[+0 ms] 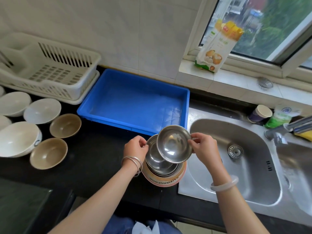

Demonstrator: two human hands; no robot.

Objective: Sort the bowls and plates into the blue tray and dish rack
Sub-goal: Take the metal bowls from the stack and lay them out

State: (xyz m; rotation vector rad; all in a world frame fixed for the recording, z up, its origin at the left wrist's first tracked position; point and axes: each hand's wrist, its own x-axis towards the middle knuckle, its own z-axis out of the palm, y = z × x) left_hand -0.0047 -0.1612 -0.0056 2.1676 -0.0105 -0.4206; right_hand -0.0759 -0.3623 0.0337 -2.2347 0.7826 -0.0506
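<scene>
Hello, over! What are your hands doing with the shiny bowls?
Right hand lifts top steel bowl; left hand steadies the stack. Blue tray empty. Path clear.

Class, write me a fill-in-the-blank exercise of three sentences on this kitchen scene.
1. The right hand lifts a steel dish by its ____.
2. The blue tray holds ____ dishes so far.
3. The two brown bowls sit on the counter to the ____ of the blue tray.

Missing words: rim; no; left
</scene>
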